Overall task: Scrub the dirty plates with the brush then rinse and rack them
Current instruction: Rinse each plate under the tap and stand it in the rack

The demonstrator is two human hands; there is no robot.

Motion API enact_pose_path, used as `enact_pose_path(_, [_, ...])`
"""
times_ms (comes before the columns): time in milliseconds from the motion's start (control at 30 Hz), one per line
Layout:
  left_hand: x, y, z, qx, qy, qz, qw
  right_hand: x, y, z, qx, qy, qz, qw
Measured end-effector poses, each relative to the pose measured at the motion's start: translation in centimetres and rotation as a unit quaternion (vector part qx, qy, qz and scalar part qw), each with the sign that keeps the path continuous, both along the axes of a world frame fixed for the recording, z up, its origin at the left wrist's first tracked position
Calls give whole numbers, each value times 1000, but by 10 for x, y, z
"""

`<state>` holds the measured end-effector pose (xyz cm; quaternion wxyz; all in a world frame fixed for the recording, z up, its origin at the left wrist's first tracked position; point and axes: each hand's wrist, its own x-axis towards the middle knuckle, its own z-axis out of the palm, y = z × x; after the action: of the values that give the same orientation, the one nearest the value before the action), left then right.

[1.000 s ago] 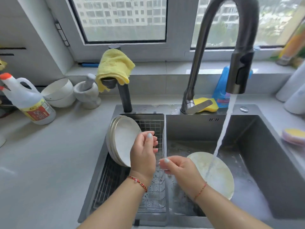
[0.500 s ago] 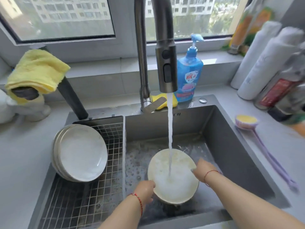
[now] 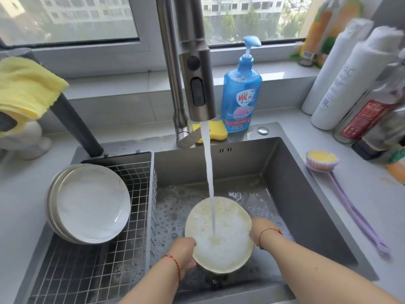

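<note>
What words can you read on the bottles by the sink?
"PAC": grey letters on the white bottle, partly cut off by its curve.
Blue soap bottle: red Chinese brand characters on its label, too blurred to read.
Dark bottle with the red label: pale Chinese writing, too blurred to read.
Orange and green bottle on the sill: a small white sticker, too small to read.

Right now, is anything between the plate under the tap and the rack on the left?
Only the sink's divider wall lies between the plate and the rack. Clean plates fill its back left; the front is free.
</note>
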<state>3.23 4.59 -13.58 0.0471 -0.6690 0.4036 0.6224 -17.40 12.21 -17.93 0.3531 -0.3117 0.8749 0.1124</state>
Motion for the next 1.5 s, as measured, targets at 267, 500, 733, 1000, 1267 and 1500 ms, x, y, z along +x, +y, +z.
enact_pose_path(267, [8,-6,3,14,19,-19,1000,-7,7,19,-59,-120,-64,989])
enact_pose_path(500, [6,2,6,54,52,13,997,-13,18,36,-262,-226,-291,892])
enact_pose_path(733, [10,7,13,51,165,124,977,-15,33,53,-319,-263,-337,846])
enact_pose_path(1000, [10,10,33,115,386,232,885,-12,25,85,-430,-299,-304,796])
enact_pose_path(1267, [11,11,45,14,397,223,890,16,40,122,-365,118,232,894])
enact_pose_path(1500, [11,16,50,-27,393,193,899,80,42,135,-230,-154,325,905])
